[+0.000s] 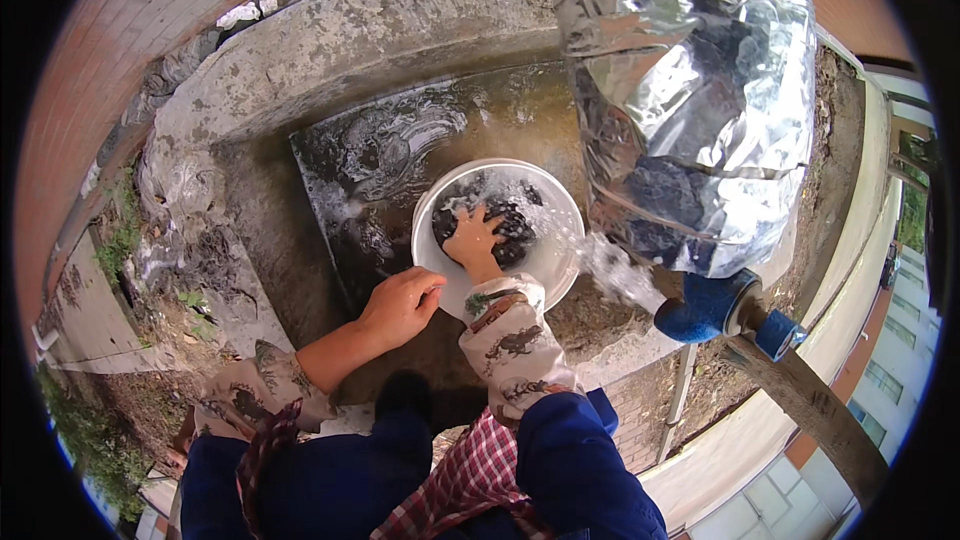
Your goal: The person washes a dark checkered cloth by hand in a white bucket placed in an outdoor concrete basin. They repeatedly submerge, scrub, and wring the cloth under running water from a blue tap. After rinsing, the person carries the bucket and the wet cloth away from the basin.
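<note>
A white round basin (560,275) full of water and foam stands on a wet dark slab (360,165). A dark cloth (515,225) lies soaked inside it. My right hand (473,236) is pressed down on the cloth with fingers spread, under the water surface. The basin's near rim is gripped by my left hand (402,305). Water splashes into the basin from the right, coming from a blue tap (715,305).
A concrete curb (330,35) rings the slab at the back and left. A large foil-wrapped pipe or tank (690,90) hangs over the right side. My knees in blue trousers (560,470) are at the bottom. A wooden post (820,415) leans at right.
</note>
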A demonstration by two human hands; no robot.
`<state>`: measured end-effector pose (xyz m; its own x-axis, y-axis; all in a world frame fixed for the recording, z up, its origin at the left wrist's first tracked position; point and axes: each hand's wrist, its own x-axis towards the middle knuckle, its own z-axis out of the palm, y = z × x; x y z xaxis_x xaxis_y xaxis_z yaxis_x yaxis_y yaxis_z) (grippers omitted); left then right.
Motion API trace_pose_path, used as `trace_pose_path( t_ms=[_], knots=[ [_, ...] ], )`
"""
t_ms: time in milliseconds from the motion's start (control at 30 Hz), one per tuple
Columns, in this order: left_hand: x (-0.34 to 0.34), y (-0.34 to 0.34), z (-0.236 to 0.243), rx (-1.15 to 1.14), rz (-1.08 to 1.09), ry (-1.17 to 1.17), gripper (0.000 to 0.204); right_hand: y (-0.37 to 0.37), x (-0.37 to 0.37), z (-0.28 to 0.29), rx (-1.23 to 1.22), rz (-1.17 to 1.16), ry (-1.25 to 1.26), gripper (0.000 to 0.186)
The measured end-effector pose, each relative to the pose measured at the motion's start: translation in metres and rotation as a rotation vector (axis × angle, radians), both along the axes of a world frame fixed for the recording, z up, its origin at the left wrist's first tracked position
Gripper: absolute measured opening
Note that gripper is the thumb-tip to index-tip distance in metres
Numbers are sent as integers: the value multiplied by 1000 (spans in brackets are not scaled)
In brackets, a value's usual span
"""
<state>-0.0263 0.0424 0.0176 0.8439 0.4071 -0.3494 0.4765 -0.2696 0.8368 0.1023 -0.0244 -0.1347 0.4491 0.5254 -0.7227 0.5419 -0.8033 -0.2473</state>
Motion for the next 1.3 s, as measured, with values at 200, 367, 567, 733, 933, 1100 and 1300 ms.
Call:
trace_pose_path(
  t_ms=[200,367,567,733,933,1100,1300],
  knots=[
    [5,-2,3,-65,-13,-75,12,-39,43,-43,-81,158,-139,49],
    [-1,0,-7,-39,0,-11,13,-30,13,-29,121,366,19,51],
    [-4,1,-6,-20,55,27,12,-22,17,-37,-35,-14,-195,39],
    [7,-2,-3,-105,-31,-26,12,-63,47,-34,244,331,195,31],
    [-1,-4,-11,-94,101,123,12,-29,0,-19,210,42,49,37],
    [6,3,-2,-136,84,29,13,-35,34,-20,84,-141,7,58],
    [11,-9,-28,-453,473,120,42,-37,12,-34,291,-453,310,41]
  ],
)
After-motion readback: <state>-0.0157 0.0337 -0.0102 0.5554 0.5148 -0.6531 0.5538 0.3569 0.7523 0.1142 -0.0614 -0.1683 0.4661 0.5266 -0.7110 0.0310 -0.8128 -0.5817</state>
